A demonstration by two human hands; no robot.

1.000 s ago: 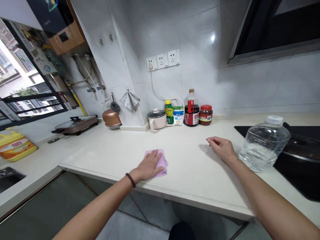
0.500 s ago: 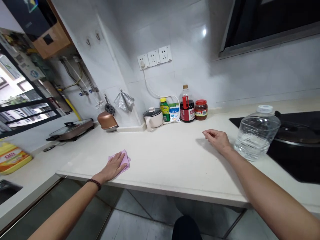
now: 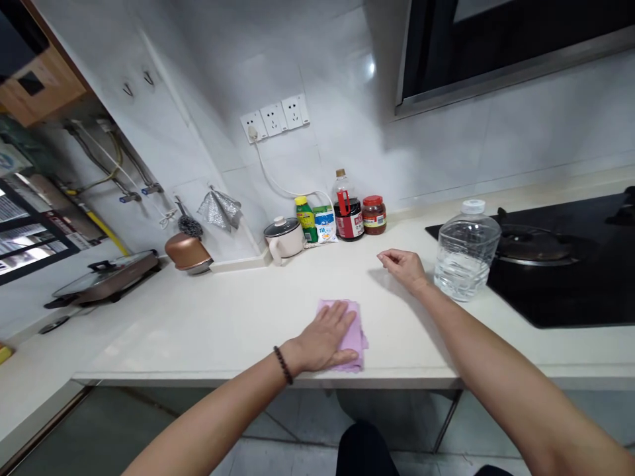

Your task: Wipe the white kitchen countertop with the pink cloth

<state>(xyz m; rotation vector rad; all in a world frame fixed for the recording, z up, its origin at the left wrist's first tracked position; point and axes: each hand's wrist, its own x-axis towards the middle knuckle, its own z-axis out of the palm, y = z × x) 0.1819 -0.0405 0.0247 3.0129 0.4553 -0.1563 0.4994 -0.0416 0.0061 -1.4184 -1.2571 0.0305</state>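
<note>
Pink cloth (image 3: 358,337) is being pressed onto the worktop (image 3: 198,344) under the open left grip (image 3: 325,337); the right grip (image 3: 403,269) is curling loosely, empty.

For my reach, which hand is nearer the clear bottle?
Right: your right hand sits just left of the clear bottle; your left hand lies farther off, on the pink cloth.

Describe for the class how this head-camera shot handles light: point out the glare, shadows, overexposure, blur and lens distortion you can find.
In the head view, glare forms a bright spot on the wall tiles; the window at far left is overexposed; the right hand casts a soft shadow on the counter; the wide lens stretches the frame's edges; no obvious blur shows.
</note>
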